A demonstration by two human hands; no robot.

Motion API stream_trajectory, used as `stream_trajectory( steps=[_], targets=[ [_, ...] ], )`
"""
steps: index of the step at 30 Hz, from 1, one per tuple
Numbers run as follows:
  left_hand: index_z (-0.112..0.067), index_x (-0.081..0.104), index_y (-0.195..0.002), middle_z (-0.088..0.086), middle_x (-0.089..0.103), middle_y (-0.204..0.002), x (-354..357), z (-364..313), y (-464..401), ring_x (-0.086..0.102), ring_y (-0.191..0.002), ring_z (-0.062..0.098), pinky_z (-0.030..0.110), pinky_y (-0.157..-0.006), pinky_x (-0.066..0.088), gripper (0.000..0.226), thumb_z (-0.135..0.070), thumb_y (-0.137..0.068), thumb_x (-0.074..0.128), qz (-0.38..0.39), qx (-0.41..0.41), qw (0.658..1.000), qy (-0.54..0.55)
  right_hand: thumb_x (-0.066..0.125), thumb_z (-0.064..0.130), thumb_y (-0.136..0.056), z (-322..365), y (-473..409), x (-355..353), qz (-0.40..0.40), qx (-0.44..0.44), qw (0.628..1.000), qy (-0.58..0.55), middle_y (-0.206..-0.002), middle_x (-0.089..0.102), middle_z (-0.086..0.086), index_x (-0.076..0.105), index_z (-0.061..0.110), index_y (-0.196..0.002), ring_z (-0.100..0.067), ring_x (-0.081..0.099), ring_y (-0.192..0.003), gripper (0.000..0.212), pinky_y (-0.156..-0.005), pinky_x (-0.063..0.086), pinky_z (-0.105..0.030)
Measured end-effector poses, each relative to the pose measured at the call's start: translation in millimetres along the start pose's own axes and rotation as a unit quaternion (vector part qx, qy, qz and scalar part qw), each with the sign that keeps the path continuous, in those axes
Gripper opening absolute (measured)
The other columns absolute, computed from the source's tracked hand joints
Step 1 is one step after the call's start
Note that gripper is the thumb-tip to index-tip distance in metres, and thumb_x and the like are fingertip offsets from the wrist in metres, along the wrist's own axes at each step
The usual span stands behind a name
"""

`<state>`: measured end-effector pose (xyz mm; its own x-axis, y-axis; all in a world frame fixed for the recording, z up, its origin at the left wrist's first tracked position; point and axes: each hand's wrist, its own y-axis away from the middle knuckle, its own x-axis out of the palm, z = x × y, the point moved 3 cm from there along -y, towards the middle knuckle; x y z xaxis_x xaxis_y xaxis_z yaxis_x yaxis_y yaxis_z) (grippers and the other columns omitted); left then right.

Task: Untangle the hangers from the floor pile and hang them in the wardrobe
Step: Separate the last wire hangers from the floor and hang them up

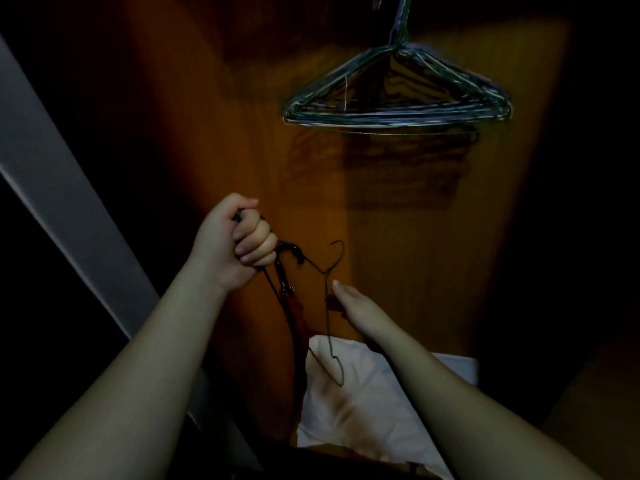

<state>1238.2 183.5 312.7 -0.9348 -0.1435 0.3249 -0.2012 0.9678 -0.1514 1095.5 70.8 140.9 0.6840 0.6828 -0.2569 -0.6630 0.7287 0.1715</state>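
1. A pale grey panel edge [65, 216] runs diagonally down the left of the frame, from the upper left toward the lower middle, with darkness on both sides.
2. The left hand [232, 242], just left of centre, is a closed fist, fingers curled tight around the tops of a bunch of dark hangers [287, 289]. The bunch hangs down from the fist toward the bottom middle.
3. One thin wire hanger [327, 306] juts out to the right of the bunch, its hook [339, 249] pointing up at centre frame and its lower corner hanging in front of a white cloth [363, 403] at the bottom.
4. The right hand [356, 310], just right of that wire, is flat with fingers straight and together; whether it touches the wire is unclear.
5. At the upper right, a stack of wire hangers [398, 109] hangs inside the brown wooden wardrobe [214, 133], casting a shadow on its back wall.
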Motion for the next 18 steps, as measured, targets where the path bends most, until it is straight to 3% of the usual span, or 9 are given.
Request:
stream_trajectory(
  steps=[2,4,7,10,13,15,18],
  targets=[
    [-0.019,0.031,-0.029,-0.003,0.022,-0.027,-3,11,7,0.02,-0.027,0.011,0.02,-0.04,0.011,0.053,-0.025,-0.082,0.037,0.008,0.008,0.999,0.038,0.032,0.062,-0.097,0,2,-2,-0.003,-0.012,1.0,-0.025,-0.125,0.064,0.006,0.057,0.028,-0.125,-0.014,0.058,-0.118,0.051,-0.107,0.04,-0.042],
    [-0.018,0.031,-0.028,-0.003,0.023,-0.026,-5,22,14,0.021,-0.026,0.011,0.018,-0.038,0.015,0.054,-0.024,-0.081,0.035,0.001,0.015,0.998,0.064,0.03,0.054,-0.101,3,7,-7,-0.032,-0.034,0.998,-0.045,-0.101,0.07,0.008,0.063,0.025,-0.112,-0.009,0.065,-0.095,0.045,-0.089,0.046,-0.03],
    [-0.017,0.031,-0.027,0.0,0.025,-0.027,-9,37,21,0.028,-0.029,0.016,0.024,-0.042,0.03,0.054,-0.023,-0.081,0.036,-0.063,0.027,0.997,0.038,0.032,0.047,-0.103,10,22,-25,-0.124,-0.068,0.988,-0.057,-0.079,0.062,0.006,0.066,0.021,-0.099,-0.008,0.057,-0.072,0.043,-0.065,0.04,-0.023],
    [-0.013,0.039,-0.034,0.008,0.042,-0.039,-16,50,23,0.049,-0.045,0.025,0.033,-0.061,0.041,0.062,-0.021,-0.095,0.033,-0.161,0.053,0.985,-0.021,0.033,0.048,-0.102,20,34,-52,-0.193,-0.089,0.977,-0.03,-0.072,0.055,0.005,0.067,0.022,-0.093,-0.007,0.051,-0.063,0.044,-0.056,0.037,-0.022],
    [-0.01,0.055,-0.058,0.009,0.066,-0.065,-22,55,19,0.064,-0.066,0.023,0.034,-0.068,0.048,0.055,-0.031,-0.104,0.033,-0.203,0.067,0.966,-0.147,0.036,0.05,-0.101,43,44,-86,-0.227,-0.12,0.966,0.02,-0.072,0.057,0.004,0.068,0.025,-0.09,-0.008,0.052,-0.065,0.042,-0.059,0.038,-0.027],
    [-0.01,0.06,-0.074,0.004,0.066,-0.068,-24,56,14,0.062,-0.064,0.018,0.031,-0.063,0.047,0.051,-0.041,-0.104,0.034,-0.231,0.069,0.942,-0.232,0.038,0.049,-0.101,66,51,-109,-0.237,-0.143,0.959,0.059,-0.072,0.057,0.004,0.068,0.025,-0.089,-0.009,0.052,-0.065,0.04,-0.059,0.039,-0.026],
    [-0.012,0.062,-0.085,-0.002,0.05,-0.06,-14,50,2,0.047,-0.053,0.011,0.026,-0.055,0.038,0.046,-0.045,-0.103,0.036,-0.257,0.082,0.91,-0.314,0.043,0.047,-0.099,106,56,-141,-0.253,-0.175,0.944,0.122,-0.07,0.058,0.008,0.064,0.024,-0.094,-0.004,0.053,-0.061,0.032,-0.055,0.04,-0.021]
  ],
)
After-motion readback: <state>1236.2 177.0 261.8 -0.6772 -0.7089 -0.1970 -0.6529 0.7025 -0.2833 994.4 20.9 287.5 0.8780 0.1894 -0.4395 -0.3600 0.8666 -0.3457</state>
